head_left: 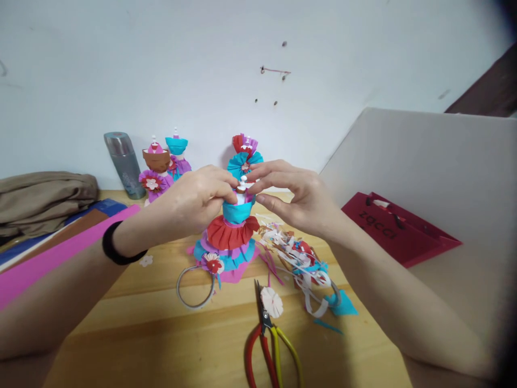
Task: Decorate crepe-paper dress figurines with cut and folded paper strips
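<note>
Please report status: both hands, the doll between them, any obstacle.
Left hand and right hand flank doll, grip unclear. Doll upright on table. Scissors in front, scraps right; neither seems in the way.

- Pale wall across the upper frame, small dark marks near top centre
- Light wooden desk along the lower frame, softly shadowed
- Whitish panel at the right
</note>
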A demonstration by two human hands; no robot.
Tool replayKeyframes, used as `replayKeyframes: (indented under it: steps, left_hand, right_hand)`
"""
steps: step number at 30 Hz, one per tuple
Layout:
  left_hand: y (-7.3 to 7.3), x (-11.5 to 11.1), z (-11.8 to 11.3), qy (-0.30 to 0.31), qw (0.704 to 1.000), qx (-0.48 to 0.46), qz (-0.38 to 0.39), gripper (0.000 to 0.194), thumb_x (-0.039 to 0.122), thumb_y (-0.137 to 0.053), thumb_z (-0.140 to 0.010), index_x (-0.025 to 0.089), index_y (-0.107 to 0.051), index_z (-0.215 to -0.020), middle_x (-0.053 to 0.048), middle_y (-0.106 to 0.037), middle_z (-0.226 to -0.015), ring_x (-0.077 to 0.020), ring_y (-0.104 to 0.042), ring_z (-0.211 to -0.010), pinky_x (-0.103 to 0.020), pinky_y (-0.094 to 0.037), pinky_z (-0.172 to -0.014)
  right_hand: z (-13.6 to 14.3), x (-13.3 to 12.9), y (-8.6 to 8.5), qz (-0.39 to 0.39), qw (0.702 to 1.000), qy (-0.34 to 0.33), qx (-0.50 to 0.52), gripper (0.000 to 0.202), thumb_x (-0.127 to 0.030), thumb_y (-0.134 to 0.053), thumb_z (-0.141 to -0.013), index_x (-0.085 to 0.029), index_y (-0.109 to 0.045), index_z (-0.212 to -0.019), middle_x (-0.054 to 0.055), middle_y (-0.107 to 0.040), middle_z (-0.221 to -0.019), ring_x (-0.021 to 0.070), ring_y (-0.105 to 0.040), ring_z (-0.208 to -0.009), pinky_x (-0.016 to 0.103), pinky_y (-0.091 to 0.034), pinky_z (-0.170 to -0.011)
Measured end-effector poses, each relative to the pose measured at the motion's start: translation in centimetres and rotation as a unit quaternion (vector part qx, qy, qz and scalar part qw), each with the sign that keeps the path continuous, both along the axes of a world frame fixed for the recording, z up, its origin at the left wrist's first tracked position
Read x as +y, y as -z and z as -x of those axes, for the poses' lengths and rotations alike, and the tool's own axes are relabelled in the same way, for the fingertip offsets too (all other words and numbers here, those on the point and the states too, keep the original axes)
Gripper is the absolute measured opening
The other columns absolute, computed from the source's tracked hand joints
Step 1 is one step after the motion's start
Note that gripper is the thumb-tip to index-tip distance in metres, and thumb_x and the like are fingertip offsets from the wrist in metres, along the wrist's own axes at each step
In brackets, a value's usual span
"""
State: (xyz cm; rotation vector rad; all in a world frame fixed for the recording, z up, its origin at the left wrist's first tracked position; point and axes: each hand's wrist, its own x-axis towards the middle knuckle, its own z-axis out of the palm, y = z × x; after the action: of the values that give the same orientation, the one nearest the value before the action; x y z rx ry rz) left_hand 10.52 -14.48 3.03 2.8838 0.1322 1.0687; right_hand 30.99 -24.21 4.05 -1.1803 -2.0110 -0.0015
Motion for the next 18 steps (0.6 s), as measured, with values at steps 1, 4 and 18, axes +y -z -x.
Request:
replayKeyframes:
  steps: [1, 4, 18]
  left_hand:
    - [0.1, 0.0, 0.0, -0.002, 1.000, -0.006, -0.001, 0.034, 0.005, -0.043, -0.081, 0.021, -0.074, -0.081, -0.003, -0.076, -0.104, -0.0179, -0.069, -0.102, -0.032, -0.056, -0.093]
    - [0.2, -0.1, 0.0, 0.002, 1.000, -0.022, 0.000, 0.027, 0.011, -0.048, -0.081, 0.019, -0.073, -0.085, -0.005, -0.076, -0.105, -0.0182, -0.069, -0.104, -0.030, -0.056, -0.093]
    - [0.5, 0.3, -0.4, 0.009, 0.997, -0.045, 0.059, 0.013, 0.018, -0.058, -0.084, 0.018, -0.068, -0.075, -0.004, -0.077, -0.097, -0.0184, -0.071, -0.096, -0.031, -0.054, -0.087]
  right_hand:
    - [-0.1, 0.0, 0.1, 0.003, 1.000, 0.004, 0.007, 0.012, -0.021, -0.065, -0.084, -0.031, -0.072, -0.086, 0.002, -0.074, -0.105, 0.0253, -0.064, -0.113, 0.049, -0.049, -0.102]
    - [-0.4, 0.2, 0.5, 0.019, 0.999, 0.015, 0.023, 0.015, -0.025, -0.068, -0.082, -0.028, -0.072, -0.095, 0.004, -0.074, -0.107, 0.0258, -0.066, -0.109, 0.047, -0.052, -0.098]
    - [-0.2, 1.1, 0.7, 0.049, 0.996, 0.023, 0.072, 0.010, -0.030, -0.068, -0.086, -0.027, -0.076, -0.091, 0.003, -0.075, -0.099, 0.0227, -0.070, -0.098, 0.042, -0.055, -0.091]
